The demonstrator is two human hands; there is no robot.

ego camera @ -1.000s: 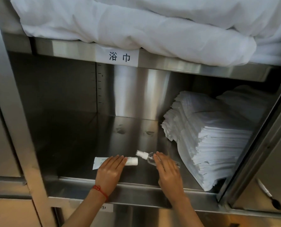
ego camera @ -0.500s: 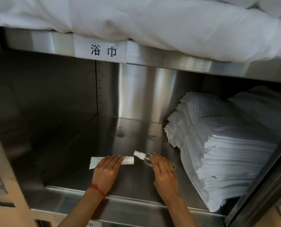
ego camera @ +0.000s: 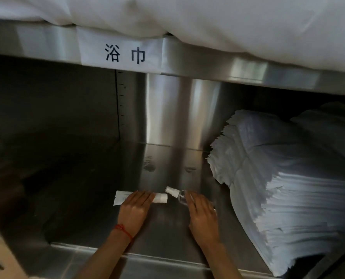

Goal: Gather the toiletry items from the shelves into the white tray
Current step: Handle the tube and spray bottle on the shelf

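Observation:
A white toiletry tube (ego camera: pixel 121 197) lies on its side on the steel shelf floor (ego camera: pixel 167 234). My left hand (ego camera: pixel 134 211), with a red string on the wrist, rests on the tube's middle with straight fingers. Just to its right lies a small clear spray bottle (ego camera: pixel 173 191) with a white nozzle. My right hand (ego camera: pixel 202 215) lies over the bottle's body with straight fingers and hides most of it. The thumbs of both hands are hidden. The white tray is not in view.
A tall stack of folded white sheets (ego camera: pixel 288 188) fills the right of the shelf, close to my right hand. White linen (ego camera: pixel 207 23) bulges over the upper shelf edge, which carries a paper label (ego camera: pixel 123 55). The shelf's left side is dark.
The view has moved closer to the shelf. Both hands stay on the tube and the spray bottle, which lie in the same places.

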